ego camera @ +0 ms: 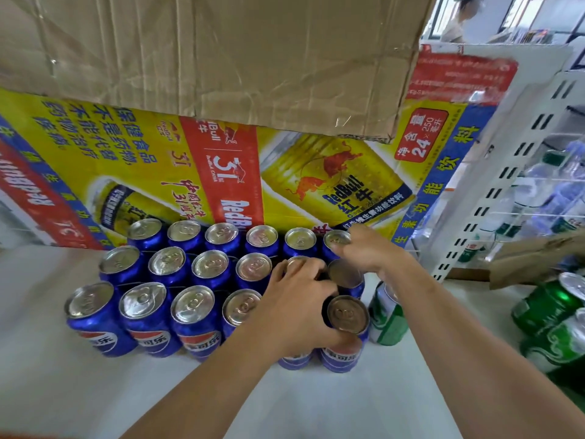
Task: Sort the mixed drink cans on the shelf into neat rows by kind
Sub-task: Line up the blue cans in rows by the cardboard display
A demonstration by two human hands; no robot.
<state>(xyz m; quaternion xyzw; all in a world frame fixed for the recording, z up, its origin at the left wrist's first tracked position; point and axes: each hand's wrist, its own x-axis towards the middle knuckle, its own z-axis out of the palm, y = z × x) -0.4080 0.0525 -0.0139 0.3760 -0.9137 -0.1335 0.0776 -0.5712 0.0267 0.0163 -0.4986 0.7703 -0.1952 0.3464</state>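
Several blue Pepsi cans (145, 315) stand upright in three rows on the white shelf (79, 391). My left hand (297, 308) lies over the right end of the front rows, fingers curled round a blue can (294, 264) in the middle row, thumb against the front-right blue can (346, 315). My right hand (370, 248) reaches to the back row and grips the rim of the rightmost blue can (337, 239). A green and white can (387, 315) stands just right of the blue block, under my right forearm.
A yellow Red Bull carton (221, 160) stands behind the cans, with a brown cardboard box (205, 52) above it. More green cans (550, 312) lie at the right edge. A white perforated shelf upright (493, 185) and bottled water (550, 185) are at the right. A person stands far back.
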